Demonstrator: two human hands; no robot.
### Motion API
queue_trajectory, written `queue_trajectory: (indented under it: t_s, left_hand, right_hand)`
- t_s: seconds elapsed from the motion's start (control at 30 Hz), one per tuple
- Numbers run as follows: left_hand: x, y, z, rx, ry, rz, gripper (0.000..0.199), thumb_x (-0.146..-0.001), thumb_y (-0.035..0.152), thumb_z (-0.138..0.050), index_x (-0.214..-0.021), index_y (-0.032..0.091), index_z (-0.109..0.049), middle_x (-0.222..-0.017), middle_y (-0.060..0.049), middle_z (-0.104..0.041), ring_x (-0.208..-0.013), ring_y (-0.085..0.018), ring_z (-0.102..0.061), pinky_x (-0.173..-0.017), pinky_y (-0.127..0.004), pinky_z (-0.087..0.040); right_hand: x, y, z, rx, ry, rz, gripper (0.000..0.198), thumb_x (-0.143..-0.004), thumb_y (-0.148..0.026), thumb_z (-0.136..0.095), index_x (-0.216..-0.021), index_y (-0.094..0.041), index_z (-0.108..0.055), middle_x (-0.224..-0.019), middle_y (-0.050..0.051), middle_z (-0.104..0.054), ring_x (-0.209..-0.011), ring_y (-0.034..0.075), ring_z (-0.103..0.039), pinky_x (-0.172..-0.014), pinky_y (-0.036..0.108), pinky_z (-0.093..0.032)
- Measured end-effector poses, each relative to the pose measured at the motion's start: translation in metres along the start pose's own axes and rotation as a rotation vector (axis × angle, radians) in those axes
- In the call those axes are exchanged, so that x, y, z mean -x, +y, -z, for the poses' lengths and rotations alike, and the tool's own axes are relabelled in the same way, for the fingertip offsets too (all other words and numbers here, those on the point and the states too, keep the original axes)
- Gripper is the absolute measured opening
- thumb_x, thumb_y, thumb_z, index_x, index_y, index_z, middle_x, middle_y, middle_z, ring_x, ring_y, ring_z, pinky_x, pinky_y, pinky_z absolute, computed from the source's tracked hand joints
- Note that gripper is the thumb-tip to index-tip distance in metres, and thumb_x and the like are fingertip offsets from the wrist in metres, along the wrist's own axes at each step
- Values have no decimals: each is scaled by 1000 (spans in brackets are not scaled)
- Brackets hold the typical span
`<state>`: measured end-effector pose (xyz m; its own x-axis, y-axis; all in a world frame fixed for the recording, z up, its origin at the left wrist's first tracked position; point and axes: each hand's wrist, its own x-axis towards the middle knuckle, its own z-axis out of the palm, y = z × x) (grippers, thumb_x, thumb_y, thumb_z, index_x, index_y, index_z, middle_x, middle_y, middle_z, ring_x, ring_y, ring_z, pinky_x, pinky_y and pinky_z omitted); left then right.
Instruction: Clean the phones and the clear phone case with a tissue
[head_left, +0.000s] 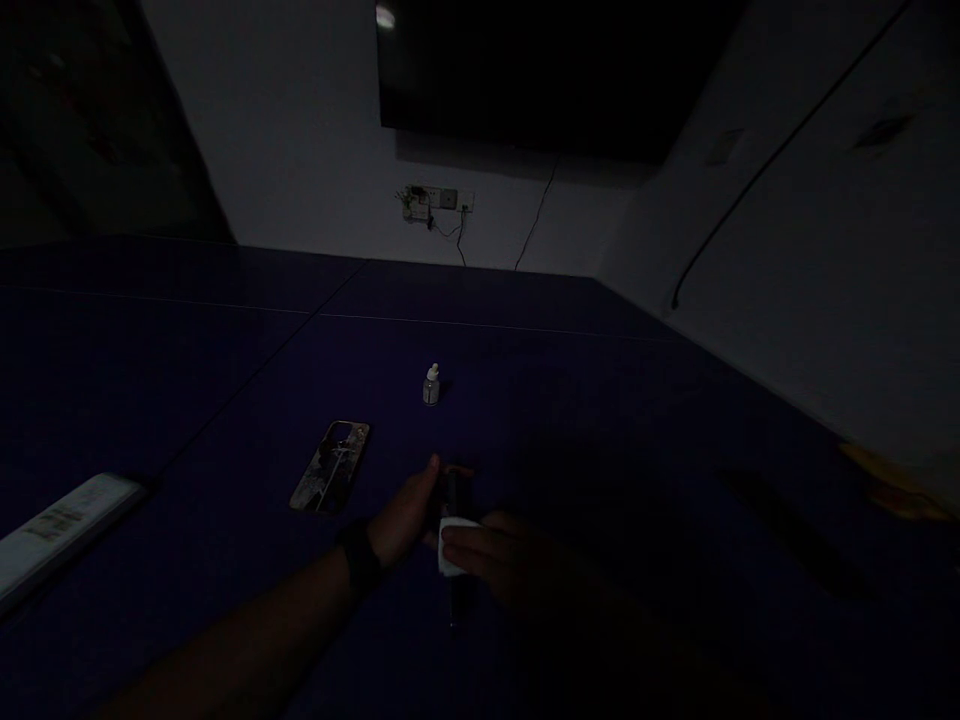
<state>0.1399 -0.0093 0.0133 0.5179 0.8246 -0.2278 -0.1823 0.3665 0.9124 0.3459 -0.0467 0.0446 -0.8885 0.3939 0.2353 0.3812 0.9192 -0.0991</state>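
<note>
left forearm point(247, 640): nearest the camera, stretched in from the near edge of the table; a dark band is worn at the wrist.
left hand point(405, 520): laid against the left side of a dark slim object point(457, 500), thumb raised along it, apparently to steady it; the other fingers are hidden, grip cannot be told.
right hand point(495, 560): very dim, fingers pressed together on a white cloth point(452, 545), which is held against the dark object, seemingly for wiping it.
dark slim object: lying lengthwise on the table towards the near edge, roughly at mid-width, between both hands; a reddish end is seen at its far tip; its kind cannot be told in this light.
phone case point(331, 466): printed side up, flat, just left of the left hand, apart from it.
small white bottle point(431, 385): upright, capped, further towards the far edge, well apart from the hands.
white strip point(60, 525): flat at the left edge of the table.
table point(600, 400): dark blue, seams running across it.
wall socket point(437, 200): on the far wall, cables hanging from it.
dark screen point(555, 70): mounted above the socket.
</note>
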Motion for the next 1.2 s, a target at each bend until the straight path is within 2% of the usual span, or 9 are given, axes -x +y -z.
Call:
queue_trajectory:
  t_s: [0.2,0.33,0.5,0.6,0.7,0.8,0.9,1.03,1.2]
  left_hand:
    - [5,1,-4,1,41,-21,90,-84,88,-21,-130,20,-57,-102,-11,-60,-91,-24,-58,-59,-28,-55]
    - [6,3,-5,1,55,-3,92,-83,89,-20,-126,19,-60,-102,-10,-59,-88,-23,-57,-60,-29,-56]
    - [3,-1,-3,49,11,-2,88,-86,87,-21,-125,19,-61,-86,-6,-58,-78,-20,-57,-57,-25,-50]
    - [4,0,-4,55,48,1,89,-85,88,-25,-125,18,-62,-80,-4,-56,-72,-19,-55,-55,-23,-46]
    - [5,3,-5,15,87,23,89,-83,89,-27,-123,18,-64,-86,-6,-56,-78,-21,-56,-57,-26,-51]
    - [6,5,-5,-9,90,42,91,-81,91,-26,-122,19,-64,-87,-7,-56,-80,-22,-56,-58,-30,-54]
    - [5,4,-5,-11,72,35,90,-82,90,-25,-125,19,-63,-87,-7,-58,-80,-22,-56,-59,-29,-53]
    - [5,4,-6,11,22,0,91,-84,88,-21,-128,18,-60,-88,-8,-60,-77,-21,-56,-57,-26,-50]
    - [6,6,-8,-9,29,-8,88,-85,87,-25,-125,19,-61,-94,-10,-62,-86,-24,-57,-62,-31,-55]
  right_hand:
    - [-25,46,-5,-142,238,-38,59,-86,-2,-39,-143,-14,-48,-140,16,-58,-125,22,-56,-98,41,-48]
    - [-26,49,-8,-216,311,-127,59,-85,-2,-39,-142,-14,-49,-139,16,-59,-127,22,-55,-102,43,-45]
    - [-11,16,-8,-137,248,-27,49,-90,-2,-37,-134,-13,-55,-131,14,-65,-116,20,-61,-94,35,-50]
    - [3,-16,-10,-115,90,-60,41,-98,-10,-38,-134,-21,-56,-130,8,-67,-108,17,-64,-92,29,-51]
    - [16,-42,-11,-112,93,0,33,-105,-18,-36,-130,-24,-57,-120,4,-72,-102,13,-68,-90,23,-51]
    - [25,-50,-9,-118,108,80,36,-108,-21,-28,-132,-20,-55,-117,5,-73,-106,11,-67,-94,22,-50]
    - [24,-34,-8,-122,135,112,40,-108,-19,-24,-138,-13,-49,-127,9,-69,-119,12,-61,-102,26,-48]
    - [5,8,-15,-105,184,10,44,-98,-8,-33,-138,-13,-52,-134,13,-64,-124,18,-58,-96,33,-52]
    - [-21,43,-15,-218,289,-94,61,-85,-3,-37,-145,-14,-47,-141,16,-57,-130,23,-53,-103,43,-46]
